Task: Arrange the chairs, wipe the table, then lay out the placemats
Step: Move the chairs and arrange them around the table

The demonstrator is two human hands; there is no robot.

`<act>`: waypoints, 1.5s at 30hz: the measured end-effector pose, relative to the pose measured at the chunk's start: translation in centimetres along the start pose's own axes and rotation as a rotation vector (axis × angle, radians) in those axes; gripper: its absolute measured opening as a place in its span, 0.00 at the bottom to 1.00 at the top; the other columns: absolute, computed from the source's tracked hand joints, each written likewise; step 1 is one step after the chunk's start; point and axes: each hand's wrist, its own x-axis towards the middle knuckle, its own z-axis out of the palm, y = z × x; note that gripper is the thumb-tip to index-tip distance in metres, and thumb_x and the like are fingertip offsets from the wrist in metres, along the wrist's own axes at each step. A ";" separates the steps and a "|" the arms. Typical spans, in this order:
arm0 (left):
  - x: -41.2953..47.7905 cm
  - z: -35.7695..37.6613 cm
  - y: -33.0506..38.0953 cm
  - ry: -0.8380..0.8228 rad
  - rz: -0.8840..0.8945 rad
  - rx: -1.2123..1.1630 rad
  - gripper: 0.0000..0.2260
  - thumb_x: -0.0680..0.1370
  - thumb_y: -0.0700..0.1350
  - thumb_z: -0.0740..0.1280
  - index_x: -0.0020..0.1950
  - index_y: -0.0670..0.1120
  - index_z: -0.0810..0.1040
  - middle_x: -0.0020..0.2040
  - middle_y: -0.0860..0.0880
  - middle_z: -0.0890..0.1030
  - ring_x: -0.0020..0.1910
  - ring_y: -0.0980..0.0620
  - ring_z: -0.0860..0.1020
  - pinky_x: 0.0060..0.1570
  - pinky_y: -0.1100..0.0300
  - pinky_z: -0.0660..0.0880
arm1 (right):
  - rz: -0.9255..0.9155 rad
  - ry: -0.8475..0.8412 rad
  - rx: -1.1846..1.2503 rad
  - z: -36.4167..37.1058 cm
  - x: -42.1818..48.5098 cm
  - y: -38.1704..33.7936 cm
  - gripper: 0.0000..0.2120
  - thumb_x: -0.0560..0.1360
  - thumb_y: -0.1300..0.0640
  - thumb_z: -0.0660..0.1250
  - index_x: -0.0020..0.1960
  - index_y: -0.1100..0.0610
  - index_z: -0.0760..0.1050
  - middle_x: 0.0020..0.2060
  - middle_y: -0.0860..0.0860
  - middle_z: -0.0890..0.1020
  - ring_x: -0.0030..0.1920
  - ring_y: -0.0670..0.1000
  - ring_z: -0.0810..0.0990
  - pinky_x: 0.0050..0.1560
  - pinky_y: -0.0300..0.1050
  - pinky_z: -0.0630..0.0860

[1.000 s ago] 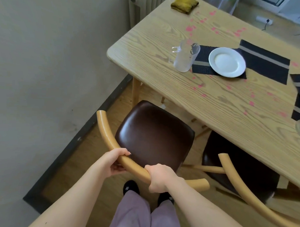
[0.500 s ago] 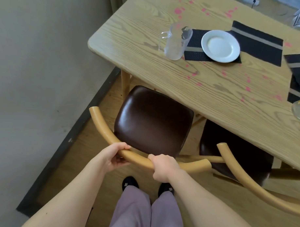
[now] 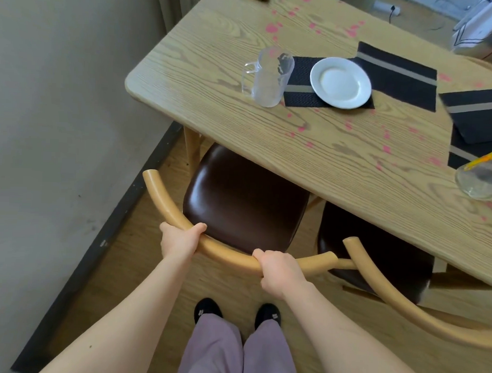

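— What could go wrong?
— The left hand (image 3: 178, 241) and right hand (image 3: 279, 272) both grip the chair (image 3: 244, 197) back, and its seat is half under the bench (image 3: 337, 161). Push too hard and the glass (image 3: 266, 78) may tip.
— How many things?
— Two chairs with the next chair (image 3: 376, 255), two glasses with the far glass (image 3: 480, 180), one plate (image 3: 340, 82), maybe three mats (image 3: 396, 74)
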 end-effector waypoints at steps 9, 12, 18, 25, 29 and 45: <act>0.6 0.2 2.0 -0.066 0.055 0.018 0.30 0.72 0.44 0.73 0.67 0.45 0.59 0.55 0.41 0.74 0.51 0.41 0.79 0.51 0.45 0.79 | 0.000 0.082 0.014 -0.4 1.0 0.2 0.19 0.73 0.63 0.65 0.61 0.49 0.68 0.50 0.51 0.77 0.50 0.54 0.77 0.55 0.50 0.72; 1.0 0.7 3.1 -0.078 0.058 0.023 0.28 0.73 0.44 0.73 0.65 0.45 0.60 0.56 0.41 0.73 0.52 0.41 0.79 0.49 0.46 0.80 | 0.013 0.096 0.023 -0.9 1.9 0.5 0.19 0.73 0.62 0.66 0.62 0.49 0.68 0.50 0.51 0.78 0.51 0.54 0.76 0.58 0.51 0.72; 1.8 1.6 5.0 -0.083 0.064 0.031 0.27 0.73 0.44 0.72 0.65 0.45 0.59 0.56 0.40 0.73 0.52 0.41 0.79 0.44 0.49 0.81 | 0.025 0.095 0.020 -2.2 3.3 1.3 0.20 0.73 0.63 0.65 0.62 0.49 0.68 0.50 0.50 0.77 0.51 0.54 0.76 0.58 0.51 0.71; 2.6 2.5 6.5 -0.096 0.063 0.029 0.27 0.73 0.44 0.72 0.65 0.45 0.59 0.51 0.43 0.72 0.52 0.41 0.79 0.43 0.50 0.81 | 0.042 0.108 0.050 -3.3 4.5 1.9 0.21 0.73 0.63 0.66 0.63 0.49 0.69 0.50 0.50 0.77 0.52 0.53 0.76 0.61 0.52 0.70; 2.8 2.7 7.2 -0.112 0.072 0.042 0.28 0.74 0.44 0.72 0.66 0.45 0.58 0.57 0.40 0.72 0.53 0.41 0.79 0.41 0.52 0.80 | 0.058 0.096 0.050 -3.6 5.1 2.1 0.21 0.72 0.64 0.65 0.62 0.49 0.69 0.50 0.50 0.77 0.53 0.54 0.76 0.63 0.53 0.68; -4.0 9.2 3.1 -0.357 1.256 1.198 0.29 0.76 0.56 0.64 0.75 0.53 0.59 0.76 0.49 0.59 0.76 0.49 0.53 0.74 0.46 0.48 | 0.351 0.592 0.286 -3.0 -3.0 9.2 0.25 0.74 0.62 0.67 0.70 0.52 0.69 0.67 0.46 0.71 0.69 0.47 0.65 0.70 0.43 0.63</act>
